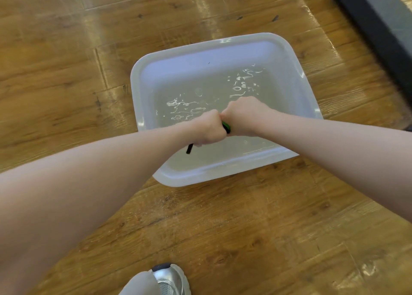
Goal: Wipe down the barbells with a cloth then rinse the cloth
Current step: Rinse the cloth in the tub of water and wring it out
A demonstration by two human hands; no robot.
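Over tub [142, 76]: left hand [208, 128], right hand [244, 115] fisted round cloth [226, 127].

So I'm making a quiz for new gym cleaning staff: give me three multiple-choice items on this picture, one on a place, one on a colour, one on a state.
1. Where are the hands?
A. Over the tub of water
B. On a barbell
C. On a shelf

2. What colour shows on the cloth between the fists?
A. Red
B. Green
C. Yellow

3. What state is the water in?
A. Frozen
B. Drained away
C. Rippled

Answers:
1 A: the left hand and right hand meet above the white plastic tub standing on the wooden floor.
2 B: a green edge of the cloth peeks out between the fists, with a dark end hanging below the left hand.
3 C: wavy glints break up the surface of the water.
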